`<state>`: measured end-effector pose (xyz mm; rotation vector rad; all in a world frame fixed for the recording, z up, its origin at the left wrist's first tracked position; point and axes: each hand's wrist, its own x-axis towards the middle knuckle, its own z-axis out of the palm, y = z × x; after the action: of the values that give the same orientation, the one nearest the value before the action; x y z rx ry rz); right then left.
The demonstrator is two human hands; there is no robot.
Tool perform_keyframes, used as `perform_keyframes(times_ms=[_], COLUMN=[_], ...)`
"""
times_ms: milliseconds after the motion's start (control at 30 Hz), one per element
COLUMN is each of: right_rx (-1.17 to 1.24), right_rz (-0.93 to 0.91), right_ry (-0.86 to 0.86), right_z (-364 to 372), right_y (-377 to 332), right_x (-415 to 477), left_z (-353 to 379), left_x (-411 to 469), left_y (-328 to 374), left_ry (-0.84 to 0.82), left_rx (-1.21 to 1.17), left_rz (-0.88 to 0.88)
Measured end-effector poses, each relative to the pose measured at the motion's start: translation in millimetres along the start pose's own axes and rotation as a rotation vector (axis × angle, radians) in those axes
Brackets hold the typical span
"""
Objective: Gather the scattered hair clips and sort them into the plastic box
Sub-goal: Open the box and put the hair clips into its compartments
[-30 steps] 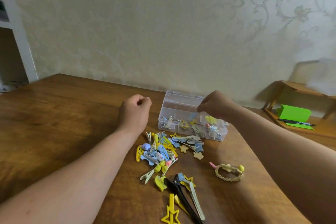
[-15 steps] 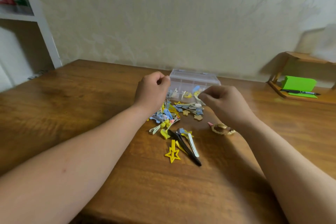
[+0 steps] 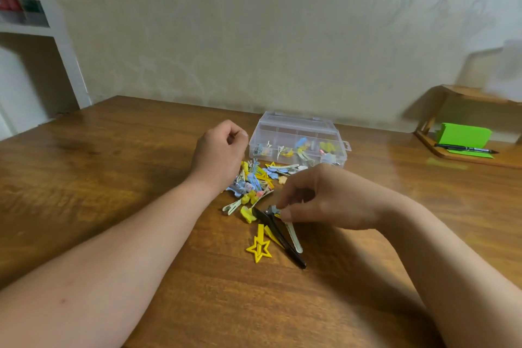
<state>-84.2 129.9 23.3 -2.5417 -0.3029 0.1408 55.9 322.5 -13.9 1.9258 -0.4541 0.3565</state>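
Colourful hair clips (image 3: 255, 186) heaped before clear plastic box (image 3: 299, 140)

- plastic box (image 3: 299, 128): clear, colourless.
- clip pile (image 3: 254, 186): yellow, light blue, some pink.
- star clip (image 3: 258, 248): yellow.
- long clip (image 3: 285, 244): black.
- pale clip (image 3: 294, 237): cream blade, blue-grey head.
- table (image 3: 113, 155): brown, wood grain.
- wall (image 3: 254, 37): cream, faint scroll pattern.
- notepad (image 3: 463, 135): bright green.
- pen (image 3: 463, 148): black.

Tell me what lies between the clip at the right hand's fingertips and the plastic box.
Only the loose pile of clips lies between the grey-blue clip that the right hand pinches and the plastic box. Lifted over the pile, its path looks clear; the left hand sits off to the side.
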Motion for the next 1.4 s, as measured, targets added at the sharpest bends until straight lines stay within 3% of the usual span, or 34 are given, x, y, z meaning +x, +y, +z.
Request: perform_keyframes(times_ms=[367,867,1400], right_rx=[-0.017,0.325,0.569], right_rz=[0.104,0.136,0.16], right_ry=[-0.007,0.071,0.067], right_z=[-4,-13,-16], right_y=[8,22,26], right_x=[0,-4,-5], left_z=[-1,-5,-3], left_x=[0,7,9], left_y=[1,0,-4], left_ry=[-0.015,0.029,0.004], left_rx=[-0.014,-0.116,-0.127], left_rz=[-0.028,-0.126,-0.112])
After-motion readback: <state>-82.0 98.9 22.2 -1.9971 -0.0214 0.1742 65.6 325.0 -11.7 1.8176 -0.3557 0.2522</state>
